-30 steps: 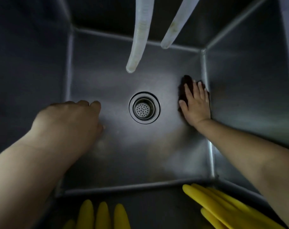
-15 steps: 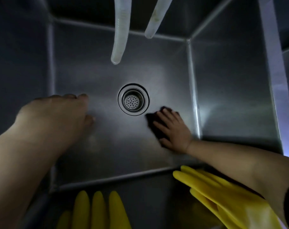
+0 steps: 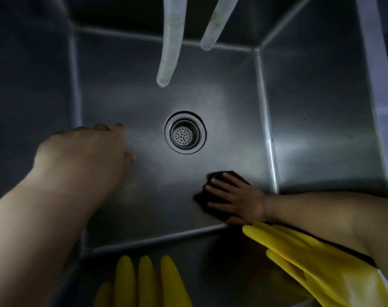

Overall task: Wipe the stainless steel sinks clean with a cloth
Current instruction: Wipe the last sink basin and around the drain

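The dark cloth (image 3: 213, 196) lies flat on the bottom of the steel sink (image 3: 144, 103), in the lower right of the frame, close to the near right corner of the basin. It is mostly covered, so its long axis is hard to tell; the part that shows stretches from the upper right down to the lower left.

The right hand (image 3: 239, 201) lies on top of the cloth with its fingers straight and a little spread, pointing toward the left of the frame, and presses the cloth against the steel. The cloth shows beyond the fingertips and under the palm.

The left hand (image 3: 86, 156) is in the left middle of the frame, back upward, fingers bent downward toward the sink bottom; it holds nothing that I can see.

The round drain (image 3: 185, 132) sits in the middle of the frame, between the two hands and apart from the cloth. Two pale hoses (image 3: 169, 52) hang down from the upper edge, above the drain. Yellow rubber gloves (image 3: 317, 262) hang over the near edge at the bottom of the frame; one is just beside the right wrist.
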